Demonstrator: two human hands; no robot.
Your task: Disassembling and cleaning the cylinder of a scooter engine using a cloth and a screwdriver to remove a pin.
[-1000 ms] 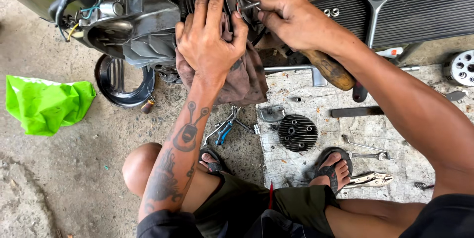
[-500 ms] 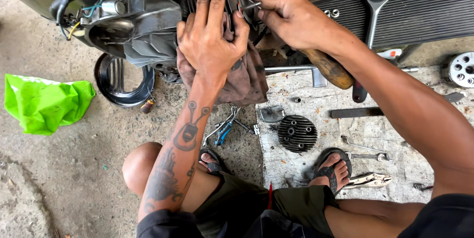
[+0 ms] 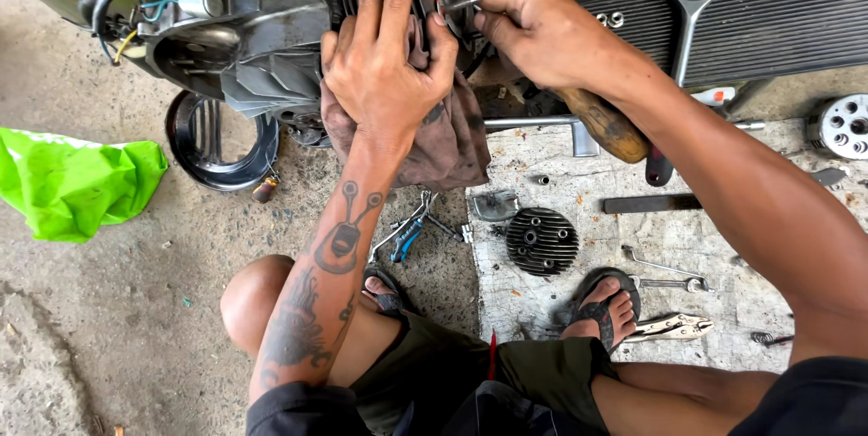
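My left hand (image 3: 389, 65) lies flat, fingers spread, on a brown rag (image 3: 452, 142) pressed against a small grey engine (image 3: 253, 38) at the top of the view. My right hand (image 3: 542, 29) is closed around a thin metal tool (image 3: 461, 4) whose tip points into the round engine opening just right of my left fingers. What the tool touches is hidden by my hands. A wooden tool handle (image 3: 601, 124) shows below my right wrist.
On a pale board (image 3: 633, 246) lie a finned round cylinder head (image 3: 541, 240), locking pliers (image 3: 674, 327), small spanners and bolts. A ratchet wrench (image 3: 692, 2) rests on ribbed black panel. Blue-handled pliers (image 3: 407, 237), black round cover (image 3: 212, 142), green bag (image 3: 72, 183) on concrete.
Both hands have shifted slightly up and left against the engine. The grip of each hand is unchanged.
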